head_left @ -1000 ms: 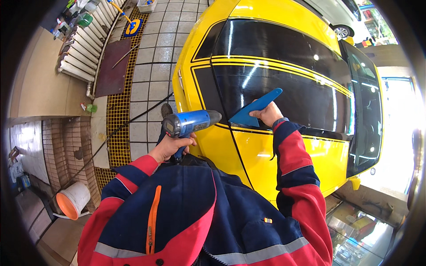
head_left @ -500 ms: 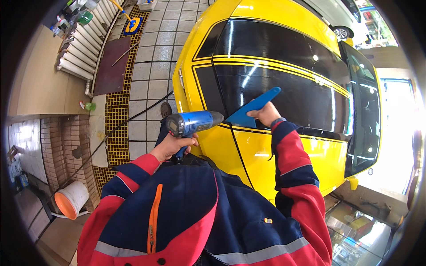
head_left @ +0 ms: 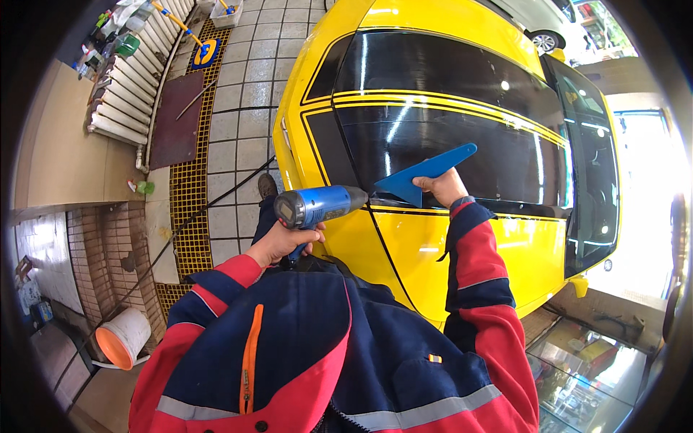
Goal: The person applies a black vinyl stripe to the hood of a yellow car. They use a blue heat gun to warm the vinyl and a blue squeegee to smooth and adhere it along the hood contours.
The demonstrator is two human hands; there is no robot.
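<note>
My left hand point(head_left: 283, 243) is wrapped round the handle of a blue and black heat gun point(head_left: 317, 205). Its dark nozzle points right, at the hood's near-left edge by the seam. In my right hand point(head_left: 446, 187) is a blue flat scraper point(head_left: 426, 171) with a long tapering blade, its tip up to the right and its wide end toward the nozzle. The scraper lies over the black film area point(head_left: 462, 115) on the yellow car's point(head_left: 462, 252) hood; whether it touches the surface I cannot tell. Yellow pinstripes run across the black.
A dark cable point(head_left: 231, 189) crosses the tiled floor point(head_left: 253, 86) and the yellow floor grating point(head_left: 189, 209) on the left. A white bucket with an orange inside point(head_left: 126, 335) stands lower left. A mop point(head_left: 205, 52) rests near the radiator point(head_left: 133, 90). A white car point(head_left: 538, 22) is parked beyond.
The scraper and my right hand have shifted right along the black area, away from the seam. The heat gun has moved slightly right. The view has shifted a little.
</note>
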